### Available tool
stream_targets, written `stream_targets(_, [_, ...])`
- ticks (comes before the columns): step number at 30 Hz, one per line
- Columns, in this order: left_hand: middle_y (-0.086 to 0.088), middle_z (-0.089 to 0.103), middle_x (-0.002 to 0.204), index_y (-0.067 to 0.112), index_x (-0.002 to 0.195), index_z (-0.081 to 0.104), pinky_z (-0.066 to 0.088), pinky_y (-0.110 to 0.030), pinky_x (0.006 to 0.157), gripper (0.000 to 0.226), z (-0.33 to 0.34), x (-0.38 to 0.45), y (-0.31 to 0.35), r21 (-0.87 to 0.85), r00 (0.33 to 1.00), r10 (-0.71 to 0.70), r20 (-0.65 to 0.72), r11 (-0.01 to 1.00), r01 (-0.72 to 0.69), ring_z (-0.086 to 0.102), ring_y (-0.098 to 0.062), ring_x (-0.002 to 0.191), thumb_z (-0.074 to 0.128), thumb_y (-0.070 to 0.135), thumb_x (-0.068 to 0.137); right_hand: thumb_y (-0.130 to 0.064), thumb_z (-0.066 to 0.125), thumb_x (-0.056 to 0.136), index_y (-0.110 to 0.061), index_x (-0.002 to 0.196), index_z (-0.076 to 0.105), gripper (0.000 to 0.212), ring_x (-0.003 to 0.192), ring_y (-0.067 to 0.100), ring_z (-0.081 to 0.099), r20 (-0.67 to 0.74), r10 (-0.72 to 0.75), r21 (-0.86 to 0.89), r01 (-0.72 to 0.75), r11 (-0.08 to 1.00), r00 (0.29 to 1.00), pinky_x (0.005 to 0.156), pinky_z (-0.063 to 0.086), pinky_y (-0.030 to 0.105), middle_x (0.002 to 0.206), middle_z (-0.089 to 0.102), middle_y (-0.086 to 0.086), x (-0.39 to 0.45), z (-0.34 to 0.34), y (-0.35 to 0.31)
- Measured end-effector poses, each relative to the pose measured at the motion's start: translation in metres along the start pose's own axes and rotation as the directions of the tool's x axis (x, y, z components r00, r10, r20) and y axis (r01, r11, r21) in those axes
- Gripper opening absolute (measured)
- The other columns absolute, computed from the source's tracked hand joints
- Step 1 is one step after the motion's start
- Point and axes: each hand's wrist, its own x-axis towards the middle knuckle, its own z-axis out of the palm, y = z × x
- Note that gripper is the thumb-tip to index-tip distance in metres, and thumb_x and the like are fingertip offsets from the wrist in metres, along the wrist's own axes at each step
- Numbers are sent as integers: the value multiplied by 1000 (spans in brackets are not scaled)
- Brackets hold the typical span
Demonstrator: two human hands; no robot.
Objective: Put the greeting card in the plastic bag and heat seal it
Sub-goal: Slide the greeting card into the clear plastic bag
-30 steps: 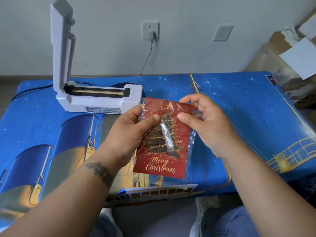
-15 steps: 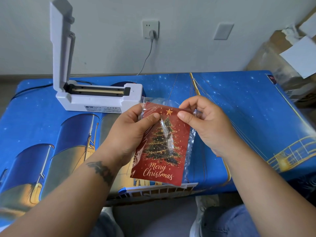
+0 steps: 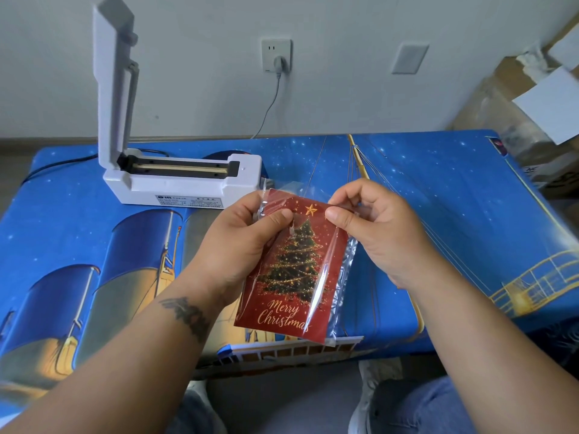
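Note:
A red greeting card (image 3: 291, 277) with a Christmas tree and "Merry Christmas" sits inside a clear plastic bag (image 3: 343, 270), held upright above the table's near edge. My left hand (image 3: 238, 242) pinches the bag's upper left with the thumb on its front. My right hand (image 3: 379, 227) pinches the top right edge of the bag, whose open mouth rises above the card. The white heat sealer (image 3: 185, 183) stands behind my left hand with its lid raised upright.
The table (image 3: 454, 198) wears a blue printed cloth. The sealer's cable runs to a wall socket (image 3: 276, 56). Cardboard boxes (image 3: 526, 120) with white paper stand at the right beyond the table. My knees show below the table's edge.
The card has slid lower into the bag, and more of the bag's clear mouth now shows above its top. Both hands keep their hold and have barely moved.

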Motion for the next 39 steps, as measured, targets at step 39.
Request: stream_targets(39, [-11, 75, 90, 17, 94, 67, 56, -28, 62, 12, -12, 3, 0, -11, 997, 39, -74, 999, -39, 72, -23, 77, 63, 19, 84, -63, 70, 63, -12, 97, 68, 62, 81, 18, 69, 48, 381, 328, -375, 867, 923, 70, 56, 37, 91, 75, 1, -5, 17, 3])
